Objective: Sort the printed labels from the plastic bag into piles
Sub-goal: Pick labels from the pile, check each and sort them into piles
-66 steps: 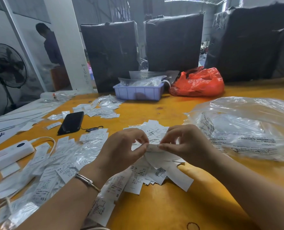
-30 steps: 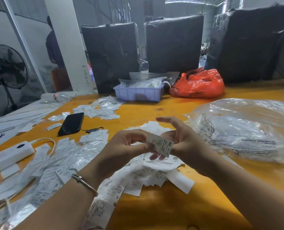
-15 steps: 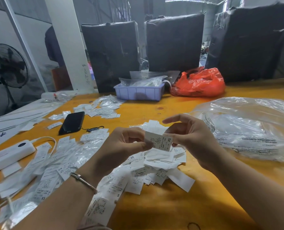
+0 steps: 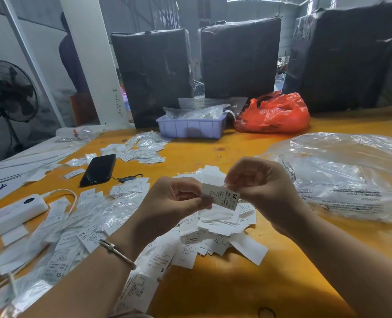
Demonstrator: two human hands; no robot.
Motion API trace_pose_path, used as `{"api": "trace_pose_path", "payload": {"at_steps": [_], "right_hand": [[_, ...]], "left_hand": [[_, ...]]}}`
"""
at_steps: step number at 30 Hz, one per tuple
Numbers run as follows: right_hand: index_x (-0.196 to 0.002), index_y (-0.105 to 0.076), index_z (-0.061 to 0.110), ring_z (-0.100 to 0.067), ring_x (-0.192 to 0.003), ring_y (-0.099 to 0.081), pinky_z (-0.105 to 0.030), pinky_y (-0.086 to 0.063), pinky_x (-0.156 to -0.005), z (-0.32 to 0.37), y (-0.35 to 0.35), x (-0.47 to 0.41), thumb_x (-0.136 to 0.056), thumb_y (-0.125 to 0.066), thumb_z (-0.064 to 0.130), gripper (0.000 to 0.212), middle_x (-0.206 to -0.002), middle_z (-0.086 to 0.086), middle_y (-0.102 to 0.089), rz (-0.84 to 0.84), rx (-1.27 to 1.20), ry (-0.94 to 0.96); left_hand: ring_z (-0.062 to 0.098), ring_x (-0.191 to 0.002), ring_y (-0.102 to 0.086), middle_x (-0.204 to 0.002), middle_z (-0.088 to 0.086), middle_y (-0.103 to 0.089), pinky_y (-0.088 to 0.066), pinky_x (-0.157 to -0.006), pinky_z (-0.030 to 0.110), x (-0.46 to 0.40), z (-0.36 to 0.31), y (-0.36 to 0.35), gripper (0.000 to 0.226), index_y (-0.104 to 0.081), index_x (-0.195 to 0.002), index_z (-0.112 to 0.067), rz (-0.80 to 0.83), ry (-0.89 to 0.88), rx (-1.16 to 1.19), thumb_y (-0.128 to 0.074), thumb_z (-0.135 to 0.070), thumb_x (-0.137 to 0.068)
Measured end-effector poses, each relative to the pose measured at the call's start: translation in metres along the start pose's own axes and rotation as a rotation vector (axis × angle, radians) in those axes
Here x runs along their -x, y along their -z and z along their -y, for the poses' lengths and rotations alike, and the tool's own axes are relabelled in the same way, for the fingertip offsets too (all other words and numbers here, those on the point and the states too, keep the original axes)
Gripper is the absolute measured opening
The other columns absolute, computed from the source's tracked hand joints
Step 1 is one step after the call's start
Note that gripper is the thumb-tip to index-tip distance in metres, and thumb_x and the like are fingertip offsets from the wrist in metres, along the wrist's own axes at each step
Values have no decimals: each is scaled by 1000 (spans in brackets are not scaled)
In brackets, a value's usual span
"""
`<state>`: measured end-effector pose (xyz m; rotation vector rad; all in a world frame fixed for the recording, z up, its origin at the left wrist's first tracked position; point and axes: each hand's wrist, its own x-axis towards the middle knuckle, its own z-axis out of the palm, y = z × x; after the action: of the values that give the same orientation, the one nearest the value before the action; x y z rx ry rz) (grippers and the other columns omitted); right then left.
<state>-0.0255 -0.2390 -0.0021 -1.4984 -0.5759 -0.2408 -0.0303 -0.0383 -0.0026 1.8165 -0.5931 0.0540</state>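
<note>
Pinching white XS label (image 4: 221,197), hands (image 4: 172,201) either end, black print

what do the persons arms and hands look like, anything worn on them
Both forearms are bare, with no sleeves or gloves in view. The left wrist carries a thin silver metal bangle. The left hand and right hand show no rings.

White black-printed labels (image 4: 215,228), orange table (image 4: 224,292), red bag (image 4: 275,115), lilac tray (image 4: 190,129), black phone (image 4: 98,169)
</note>
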Motion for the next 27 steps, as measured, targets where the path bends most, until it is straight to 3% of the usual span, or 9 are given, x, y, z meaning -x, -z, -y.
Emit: {"api": "trace_pose_path", "payload": {"at_steps": [3, 5, 8, 10, 14, 16, 20, 24, 27], "right_hand": [[-82, -74, 7, -23, -66, -56, -33, -50, -60, 2, 0, 0, -77, -64, -17, 27, -71, -10, -64, 5, 51, 23], [-80, -75, 5, -16, -65, -57, -23, -46, -57, 4, 0, 0, -81, -62, -11, 21, -71, -10, -67, 25, 94, 12], [-73, -75, 2, -17, -62, -52, -19, -37, -53, 8, 4, -2, -83, -64, 21, 24, -76, -20, -66, 109, 195, -16], [-74, -75, 1, -20, -65, -56, -19, -40, -55, 9, 6, -2, -78, -77, 31, 30, -78, -16, -67, 157, 289, 2], [-74, -76, 4, -20, -73, -61, -29, -46, -57, 5, 5, -4, -72, -78, 15, 11, -83, -6, -68, 75, 280, 8], [-72, -75, 8, -10, -67, -59, -21, -42, -55, 3, 8, -5, -70, -77, 20, 12, -77, 0, -68, -20, 171, -38], [-83, -70, 4, -2, -49, -54, -11, -39, -48, 0, 13, -6, -80, -71, 2, 4, -63, 0, -69, -113, 80, -105], [-101, -56, 15, -9, -53, -62, -18, -43, -47, -2, 13, -6, -77, -72, -4, 34, -72, -7, -73, -180, 116, -92], [-119, -56, 27, -10, -56, -66, -16, -46, -50, 0, 8, -4, -82, -65, -9, 52, -73, -7, -73, -98, 160, -33]], "left_hand": [[19, -88, -73, -90, 6, -76, -58, -77, 25, 0, -1, 0, 25, -77, -89, -1, -7, -13, 1, -73, -21, -74], [17, -86, -72, -89, 4, -76, -57, -75, 23, 0, -2, 0, 26, -77, -89, -2, -10, -27, -6, -72, -22, -73], [22, -86, -72, -88, 10, -74, -59, -77, 28, 0, -3, 0, 29, -75, -88, 3, -25, -36, -13, -72, -22, -73], [27, -86, -70, -87, 14, -73, -58, -80, 34, 0, -2, 1, 29, -75, -88, 4, -30, -31, -16, -73, -22, -74], [20, -81, -71, -84, 12, -74, -57, -77, 26, 0, 0, 3, 17, -75, -86, -1, -32, 12, -10, -75, -16, -79], [18, -75, -71, -79, 10, -74, -55, -71, 22, -1, -1, 4, 10, -75, -83, -7, -55, 17, -14, -79, -14, -77], [22, -71, -71, -76, 8, -72, -56, -68, 24, -2, -1, 5, 35, -63, -95, -4, -136, 10, 51, -81, -14, -66], [18, -76, -70, -75, 1, -70, -56, -74, 24, -4, 2, 6, 66, -54, -122, -19, -140, 63, 118, -83, -14, -63], [14, -78, -68, -77, 1, -69, -55, -75, 21, -3, 4, 5, 48, -69, -111, -19, -101, 100, 107, -83, -16, -64]]}}
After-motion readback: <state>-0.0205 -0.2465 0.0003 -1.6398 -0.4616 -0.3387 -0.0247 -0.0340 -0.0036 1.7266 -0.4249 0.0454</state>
